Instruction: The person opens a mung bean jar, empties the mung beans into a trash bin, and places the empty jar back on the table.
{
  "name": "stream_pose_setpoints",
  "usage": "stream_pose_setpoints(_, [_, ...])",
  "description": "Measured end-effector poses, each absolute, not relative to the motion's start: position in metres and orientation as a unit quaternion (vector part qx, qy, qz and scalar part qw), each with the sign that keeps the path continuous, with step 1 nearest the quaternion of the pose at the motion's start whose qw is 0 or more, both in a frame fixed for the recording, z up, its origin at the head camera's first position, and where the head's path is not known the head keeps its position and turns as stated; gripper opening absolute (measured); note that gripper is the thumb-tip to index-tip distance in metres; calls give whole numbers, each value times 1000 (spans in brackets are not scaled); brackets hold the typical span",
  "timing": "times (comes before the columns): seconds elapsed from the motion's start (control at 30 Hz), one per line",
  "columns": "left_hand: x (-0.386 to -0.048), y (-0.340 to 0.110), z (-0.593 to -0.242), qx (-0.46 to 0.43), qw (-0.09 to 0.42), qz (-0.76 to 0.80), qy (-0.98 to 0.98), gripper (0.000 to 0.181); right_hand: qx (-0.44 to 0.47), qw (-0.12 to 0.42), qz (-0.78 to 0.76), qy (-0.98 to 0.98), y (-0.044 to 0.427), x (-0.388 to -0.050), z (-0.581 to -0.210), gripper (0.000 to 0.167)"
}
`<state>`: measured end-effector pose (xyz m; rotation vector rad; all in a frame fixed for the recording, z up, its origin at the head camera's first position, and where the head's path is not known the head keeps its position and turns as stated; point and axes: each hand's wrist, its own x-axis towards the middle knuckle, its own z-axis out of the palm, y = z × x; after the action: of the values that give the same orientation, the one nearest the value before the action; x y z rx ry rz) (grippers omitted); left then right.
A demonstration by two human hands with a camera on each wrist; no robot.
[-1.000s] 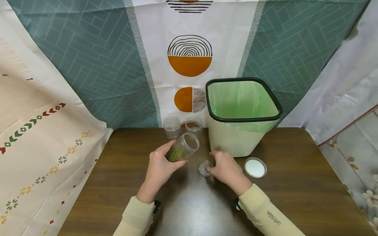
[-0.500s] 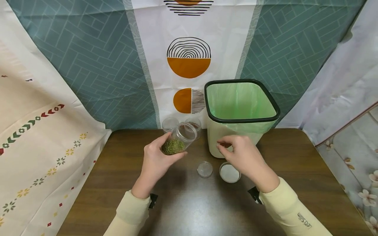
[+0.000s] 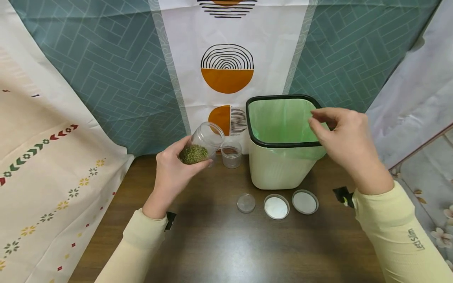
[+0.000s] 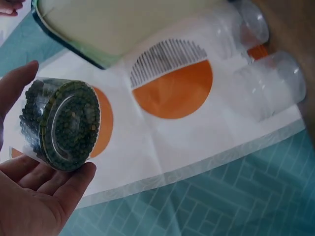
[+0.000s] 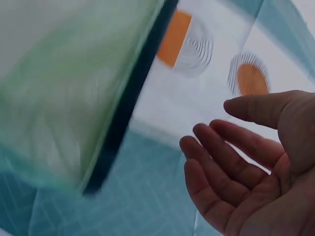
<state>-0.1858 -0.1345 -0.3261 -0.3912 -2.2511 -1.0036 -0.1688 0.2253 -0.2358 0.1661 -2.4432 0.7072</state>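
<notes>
My left hand (image 3: 169, 169) grips a clear plastic jar (image 3: 209, 135) partly filled with green beans (image 3: 194, 154), which look like mung beans. The jar is tilted, its uncovered mouth toward the upper right; its bean-filled base (image 4: 74, 125) faces the left wrist camera. At the right rim of the bin (image 3: 274, 171) my right hand (image 3: 348, 137) hovers in the air. The right wrist view shows that hand's fingers (image 5: 216, 182) loosely bent, with nothing between them and the thumb. A pale green bag (image 3: 283, 120) lines the bin, under a black rim.
Another clear jar (image 3: 231, 155) stands against the back cloth; one more beside it is mostly hidden behind the held jar. On the brown table (image 3: 212, 243) lie a small clear lid (image 3: 245, 203) and two round lids with white inner faces, one (image 3: 277, 207) left of the other (image 3: 305, 202).
My right hand has left the lids and risen rightward to the bin's rim. My left hand has lifted the jar of beans up and left.
</notes>
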Motion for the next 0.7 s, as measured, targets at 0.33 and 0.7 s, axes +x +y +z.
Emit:
stream_pose_setpoints(0.33, [-198, -134, -310, -152, 330, -388, -847, 64, -55, 227, 243, -942, 278, -207, -226, 43])
stream_pose_setpoints(0.7, [-204, -130, -312, -147, 322, -387, -851, 63, -55, 134, 207, -968, 294, -230, -249, 42])
